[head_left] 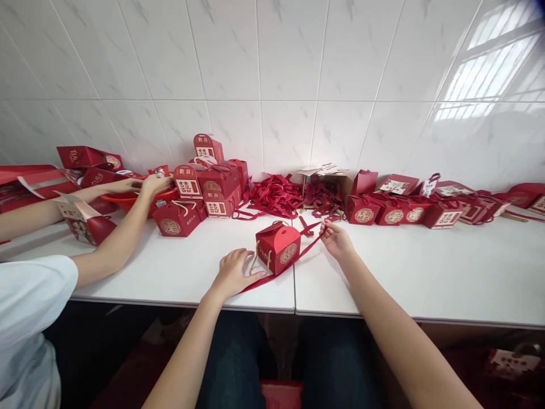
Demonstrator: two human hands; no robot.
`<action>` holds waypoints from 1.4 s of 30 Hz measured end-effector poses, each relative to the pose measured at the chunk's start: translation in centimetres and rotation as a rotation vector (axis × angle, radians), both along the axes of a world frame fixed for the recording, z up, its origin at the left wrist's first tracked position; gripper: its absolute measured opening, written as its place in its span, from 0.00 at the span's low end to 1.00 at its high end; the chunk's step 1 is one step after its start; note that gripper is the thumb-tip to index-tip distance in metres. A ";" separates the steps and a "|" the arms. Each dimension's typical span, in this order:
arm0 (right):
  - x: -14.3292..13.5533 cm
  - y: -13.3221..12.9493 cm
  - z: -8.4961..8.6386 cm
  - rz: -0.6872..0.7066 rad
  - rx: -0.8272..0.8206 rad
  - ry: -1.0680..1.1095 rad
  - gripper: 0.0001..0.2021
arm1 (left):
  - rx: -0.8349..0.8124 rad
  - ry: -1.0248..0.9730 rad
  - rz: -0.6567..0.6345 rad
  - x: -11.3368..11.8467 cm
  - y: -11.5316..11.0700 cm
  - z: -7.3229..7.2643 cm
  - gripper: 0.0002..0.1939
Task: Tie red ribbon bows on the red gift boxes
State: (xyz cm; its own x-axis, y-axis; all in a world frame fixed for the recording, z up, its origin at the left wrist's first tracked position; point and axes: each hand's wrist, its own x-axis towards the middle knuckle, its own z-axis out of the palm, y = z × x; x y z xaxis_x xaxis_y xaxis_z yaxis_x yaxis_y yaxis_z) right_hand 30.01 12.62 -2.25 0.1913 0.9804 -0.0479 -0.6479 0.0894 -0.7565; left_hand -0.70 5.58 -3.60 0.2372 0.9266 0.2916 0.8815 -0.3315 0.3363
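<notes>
A small red box (277, 248) with a gold round emblem and gold cord handles stands on the white table, near its front edge. Around its lower front runs a red ribbon (305, 250). My right hand (336, 238) pinches the ribbon to the right of the box, fingers closed. To the left of the box, my left hand (235, 271) lies with its fingers apart beside the cord handle, thumb near the ribbon; whether it presses the ribbon is hard to tell.
Stacked red boxes (215, 187) stand at the back left, and a ribbon pile (276, 195) lies behind the box. More boxes (394, 210) line the back right. At the left, another person's arms (123, 236) reach over a red basin (159, 196).
</notes>
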 end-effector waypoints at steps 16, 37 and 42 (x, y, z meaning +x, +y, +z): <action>1.9 -0.5 1.9 -0.171 0.069 0.083 0.06 | -0.084 -0.245 -0.211 -1.2 -1.4 0.7 0.40; 1.8 -11.8 12.0 -0.106 0.426 -0.925 0.12 | -0.438 -0.784 -0.124 4.9 3.7 7.3 0.13; 2.0 -12.2 10.5 0.157 0.311 -0.922 0.17 | -0.477 -0.731 -0.167 4.5 -0.1 6.8 0.21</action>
State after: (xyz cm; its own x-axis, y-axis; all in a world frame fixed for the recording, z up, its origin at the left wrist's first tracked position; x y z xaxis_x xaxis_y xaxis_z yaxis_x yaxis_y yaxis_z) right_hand 32.04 0.45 8.24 -0.1096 0.9414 0.3189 0.1620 0.3334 -0.9287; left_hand 3.77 5.49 3.15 0.2860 0.9581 0.0146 0.3446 -0.1171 0.9314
